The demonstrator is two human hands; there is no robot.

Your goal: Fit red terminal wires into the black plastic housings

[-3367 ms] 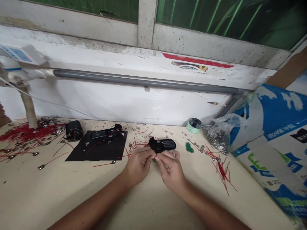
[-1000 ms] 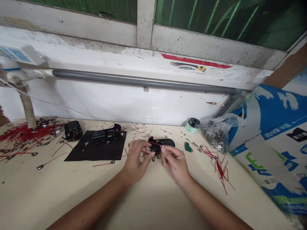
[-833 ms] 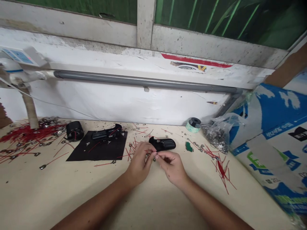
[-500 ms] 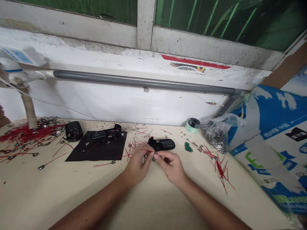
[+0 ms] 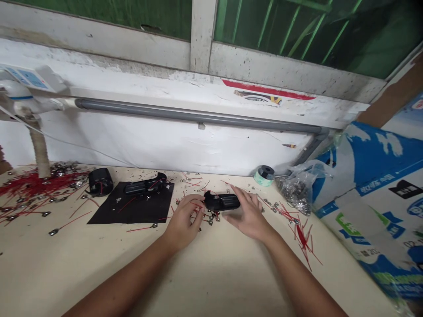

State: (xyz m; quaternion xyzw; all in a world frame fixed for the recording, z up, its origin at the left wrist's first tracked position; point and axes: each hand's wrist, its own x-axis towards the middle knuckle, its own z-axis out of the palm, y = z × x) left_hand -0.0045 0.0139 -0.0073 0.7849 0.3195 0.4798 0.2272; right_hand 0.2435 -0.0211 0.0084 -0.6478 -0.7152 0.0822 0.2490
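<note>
A black plastic housing lies on the table between my two hands, with small metal parts and red wires around its near side. My left hand is at the housing's left end, its fingers curled round a thin red wire. At the right end, my right hand has its thumb and fingers spread around the housing, touching or nearly touching it. A second black housing with a red wire rests on a black sheet to the left.
Red wires with metal ends are heaped at the far left, beside a black cup-shaped part. Toward the right are a tape roll, a clear bag of metal parts, more red wires and a blue-white box.
My right hand has moved away from my left hand, rightward to the housing's right end, and its fingers have opened. My left hand has shifted slightly left.
</note>
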